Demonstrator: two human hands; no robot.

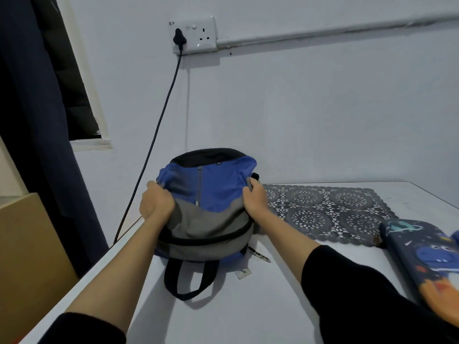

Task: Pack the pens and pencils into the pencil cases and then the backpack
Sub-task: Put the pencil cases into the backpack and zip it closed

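While the backpack (211, 194) is laid on the white table (248, 306), toward its left side & close to the wall, it is gripped at both sides. Fabric at the bag's left edge is bunched in the left hand (156, 202), fingers curled tight round it. The right edge is held by the right hand (255, 199), thumb on top, fingers wrapped round the side. The bag is blue & grey w/ a black top band. Its black carry loop (188, 279) is laid flat toward the camera. A grey lace mat (327, 209) is spread just right of the bag. One pencil case (427, 259), dark blue w/ a cartoon print, is seen at the far right of the table, partly cut off by the frame edge & well apart from the bag. A black plug (179, 37) is seated in the wall socket (207, 33), and its cable (154, 135) is hung down past the table's left edge.
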